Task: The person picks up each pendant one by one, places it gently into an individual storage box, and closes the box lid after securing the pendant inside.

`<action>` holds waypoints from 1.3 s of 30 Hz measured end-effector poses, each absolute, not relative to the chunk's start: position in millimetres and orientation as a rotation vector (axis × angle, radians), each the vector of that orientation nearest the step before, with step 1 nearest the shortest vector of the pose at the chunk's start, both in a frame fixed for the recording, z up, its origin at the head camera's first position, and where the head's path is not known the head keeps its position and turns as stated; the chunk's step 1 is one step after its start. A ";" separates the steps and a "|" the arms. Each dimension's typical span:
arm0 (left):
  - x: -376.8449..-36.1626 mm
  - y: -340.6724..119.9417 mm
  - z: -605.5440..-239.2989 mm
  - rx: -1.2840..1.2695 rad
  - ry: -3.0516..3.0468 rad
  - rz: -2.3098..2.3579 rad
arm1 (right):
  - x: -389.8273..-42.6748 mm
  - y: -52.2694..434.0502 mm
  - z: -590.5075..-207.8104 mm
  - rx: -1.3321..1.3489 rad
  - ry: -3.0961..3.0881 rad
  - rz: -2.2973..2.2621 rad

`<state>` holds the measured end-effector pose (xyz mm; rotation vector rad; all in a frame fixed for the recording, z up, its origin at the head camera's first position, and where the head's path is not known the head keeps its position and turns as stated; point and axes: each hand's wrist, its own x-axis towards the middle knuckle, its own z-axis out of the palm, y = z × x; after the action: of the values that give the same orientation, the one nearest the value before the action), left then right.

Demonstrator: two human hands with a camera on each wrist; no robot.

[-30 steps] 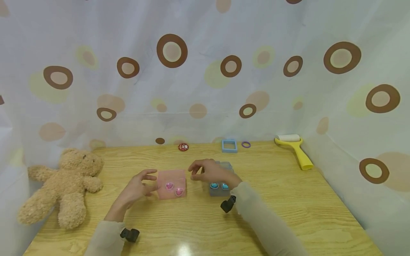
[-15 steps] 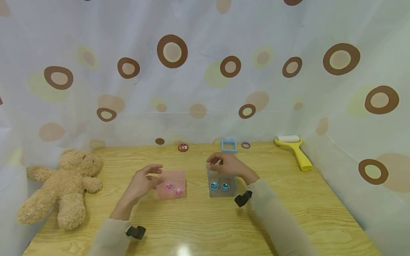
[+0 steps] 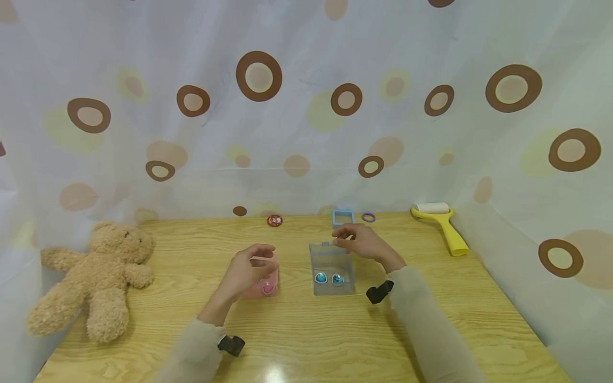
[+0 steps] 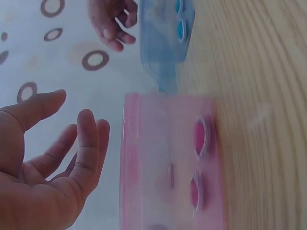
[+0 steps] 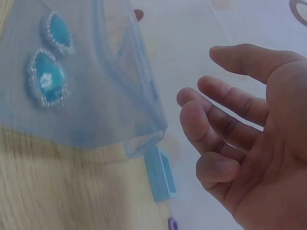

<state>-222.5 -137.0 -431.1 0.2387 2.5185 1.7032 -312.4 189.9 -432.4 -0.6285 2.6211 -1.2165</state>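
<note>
My left hand [image 3: 246, 270] hovers at the left of a see-through pink plastic case [image 4: 153, 163], fingers loosely bent and holding nothing; in the head view it covers part of the case. Two pink gem pieces with silvery beaded rims, one of them the upper pink gem [image 4: 200, 137], show on the case. My right hand [image 3: 366, 244] is at the far right corner of a see-through blue case [image 3: 331, 260], relaxed, with nothing between its fingers. On this blue case are two turquoise beaded gems, a left blue gem [image 3: 321, 277] and a right blue gem [image 3: 338, 279].
Behind the cases lie a red oval piece [image 3: 275, 221], a light blue square frame [image 3: 343, 211] and a purple ring [image 3: 368, 217]. A yellow-handled lint roller [image 3: 447, 231] is at the back right. A teddy bear [image 3: 102, 276] lies at the left. Patterned curtain surrounds the table [image 3: 287, 340].
The right hand has moved right, from left of the blue case across to its far right corner, uncovering the case. The left hand has moved right and overlaps the pink case.
</note>
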 end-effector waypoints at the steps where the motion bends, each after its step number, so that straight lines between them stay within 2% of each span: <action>1: -221.9 -132.1 -431.1 0.237 2.524 1.704 | -313.7 191.7 -434.4 -0.603 2.623 -1.222; 21: -221.2 -61.8 -455.0 0.392 2.530 1.532 | -324.8 208.7 -457.0 -0.371 2.647 -1.221; 30: -223.0 -49.4 -461.6 0.409 2.500 1.513 | -325.8 208.6 -462.0 -0.315 2.607 -1.179; 39: -223.7 -46.4 -463.3 0.356 2.492 1.530 | -324.5 208.6 -463.0 -0.369 2.581 -1.197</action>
<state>-223.7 -46.4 -463.3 0.3559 2.4915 1.5296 -324.5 208.6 -463.0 -0.3691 2.5814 -1.1965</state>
